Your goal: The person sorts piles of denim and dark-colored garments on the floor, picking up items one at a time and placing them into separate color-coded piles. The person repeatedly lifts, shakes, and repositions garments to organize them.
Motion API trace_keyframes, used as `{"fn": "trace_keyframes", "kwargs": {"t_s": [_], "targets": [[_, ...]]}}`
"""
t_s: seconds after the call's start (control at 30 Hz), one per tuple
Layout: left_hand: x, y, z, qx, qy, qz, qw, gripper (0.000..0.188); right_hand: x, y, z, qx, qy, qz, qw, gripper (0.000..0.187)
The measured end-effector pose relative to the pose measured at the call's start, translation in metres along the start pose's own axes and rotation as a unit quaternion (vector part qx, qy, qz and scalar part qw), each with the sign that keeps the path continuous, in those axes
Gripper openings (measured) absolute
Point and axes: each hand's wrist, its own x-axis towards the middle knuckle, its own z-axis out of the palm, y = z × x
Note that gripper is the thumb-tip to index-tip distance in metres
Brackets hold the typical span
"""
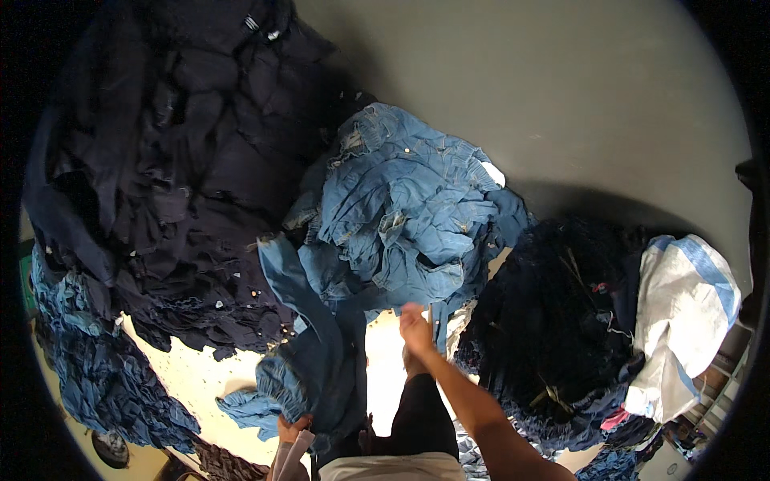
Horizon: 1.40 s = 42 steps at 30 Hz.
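Note:
My left hand (293,429) is low in the view, closed on the edge of a blue denim garment (341,377). This garment hangs in front of my legs and runs up to the light-blue denim pile (401,208). Farther right, my right hand (415,329) is raised just below the near edge of that pile. Its fingers are blurred, and I cannot make out anything in them. The pile is a crumpled heap of denim garments, with seams and frayed edges showing. A bunched piece of blue denim (281,385) lies just above my left hand.
A large heap of dark garments (192,160) rises at the left. On the right stand a black, frayed heap (553,321) and a white sack with blue stripes (686,313). More blue denim (112,369) lies at lower left. A grey wall-like surface (545,88) backs the piles.

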Motion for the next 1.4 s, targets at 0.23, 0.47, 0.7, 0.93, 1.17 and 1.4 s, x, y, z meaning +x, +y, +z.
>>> {"fn": "trace_keyframes", "kwargs": {"t_s": [0.23, 0.47, 0.7, 0.93, 1.17, 1.4], "targets": [[-0.01, -0.066, -0.012, 0.085, -0.046, -0.004, 0.995, 0.052, 0.267, 0.092, -0.07, -0.075, 0.343, 0.331, 0.876, 0.098], [-0.018, -0.052, -0.021, 0.053, -0.087, 0.067, 0.993, 0.037, 0.186, 0.179, -0.065, 0.244, 0.233, 0.261, 0.905, 0.071], [0.066, -0.13, -0.087, 0.012, -0.044, 0.194, 0.98, 0.027, -0.094, 0.064, -0.103, 0.592, 0.126, -0.156, 0.781, 0.066], [0.029, -0.07, -0.156, -0.191, -0.078, 0.139, 0.969, 0.065, -0.272, -0.084, -0.149, 0.37, 0.186, -0.268, 0.87, 0.058], [-0.087, -0.046, -0.208, -0.317, -0.109, 0.138, 0.932, 0.073, -0.361, -0.151, -0.143, 0.381, 0.244, -0.262, 0.853, 0.064], [-0.185, -0.089, -0.212, -0.409, -0.096, 0.189, 0.887, 0.053, -0.405, -0.149, -0.092, 0.369, 0.274, -0.298, 0.837, 0.048]]}}
